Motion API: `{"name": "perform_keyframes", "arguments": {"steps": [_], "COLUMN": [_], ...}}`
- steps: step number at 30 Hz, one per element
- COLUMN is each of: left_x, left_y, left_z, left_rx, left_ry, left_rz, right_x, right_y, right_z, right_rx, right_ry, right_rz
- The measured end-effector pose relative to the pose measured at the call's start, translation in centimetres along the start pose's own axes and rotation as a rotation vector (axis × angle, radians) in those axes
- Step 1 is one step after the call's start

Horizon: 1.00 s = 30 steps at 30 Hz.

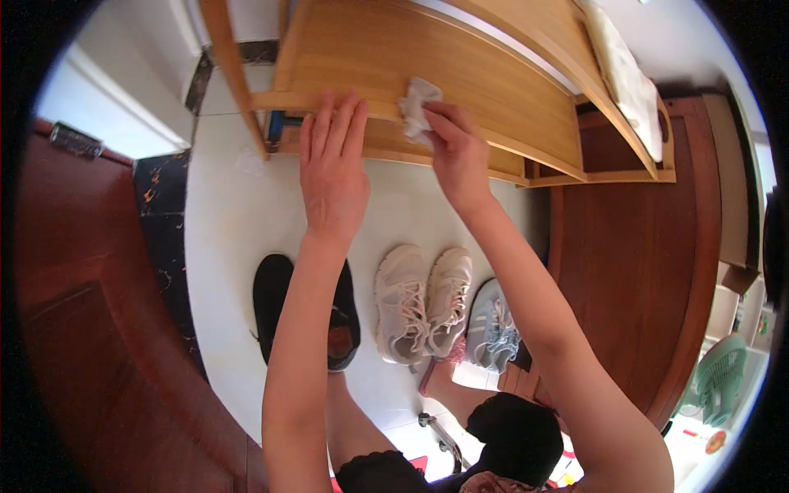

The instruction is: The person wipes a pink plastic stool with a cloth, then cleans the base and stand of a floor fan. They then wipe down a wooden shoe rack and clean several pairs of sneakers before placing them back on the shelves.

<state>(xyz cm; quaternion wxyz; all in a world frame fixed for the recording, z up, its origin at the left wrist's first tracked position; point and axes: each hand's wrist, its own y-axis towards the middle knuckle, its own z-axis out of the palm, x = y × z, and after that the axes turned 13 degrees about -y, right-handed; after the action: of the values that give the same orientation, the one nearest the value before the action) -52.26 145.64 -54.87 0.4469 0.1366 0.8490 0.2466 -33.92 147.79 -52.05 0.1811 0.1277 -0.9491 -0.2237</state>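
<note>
A crumpled white tissue or cloth (418,111) is pinched in the fingers of my right hand (459,151), against the front edge of a wooden rack's shelf (431,58). To the left of it, my left hand (335,163) lies flat with its fingertips on the same front rail, holding nothing. A lower wooden shelf (394,138) shows beneath that rail, and a blue object (275,126) stands near its left end, partly hidden.
On the tiled floor below stand black shoes (271,296), off-white sneakers (402,302) and light blue sneakers (492,326). Reddish wooden door (80,308) at left, brown wooden panel (622,265) at right, green fan (721,376) at lower right.
</note>
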Motion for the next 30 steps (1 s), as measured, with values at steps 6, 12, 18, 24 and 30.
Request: {"name": "perform_keyframes", "arguments": {"steps": [6,12,18,24,30], "left_x": [-3.3,-7.1,-9.2,-8.7,-8.5], "left_y": [-0.5,-0.3,-0.2,-0.8,-0.7], "left_z": [6.0,9.7,13.9,14.2,14.9], "left_rx": [0.145,0.309,0.411,0.39,0.393], "left_ry": [-0.024,0.071,0.049,0.006,0.056], "left_rz": [0.06,0.07,0.234,0.233,0.283], "right_x": [-13.5,-23.9,-24.1,-31.0,-36.3], "right_y": [-6.2,-9.4,-9.6,-4.1,-4.7], "right_z": [-7.8,-15.6,-13.9,-16.4,-14.6], "right_rx": [-0.085,0.053,-0.099,0.018,0.315], "right_ry": [-0.338,-0.606,-0.494,-0.698,-0.961], "right_rz": [0.151,0.589,0.276,0.135,0.289]}}
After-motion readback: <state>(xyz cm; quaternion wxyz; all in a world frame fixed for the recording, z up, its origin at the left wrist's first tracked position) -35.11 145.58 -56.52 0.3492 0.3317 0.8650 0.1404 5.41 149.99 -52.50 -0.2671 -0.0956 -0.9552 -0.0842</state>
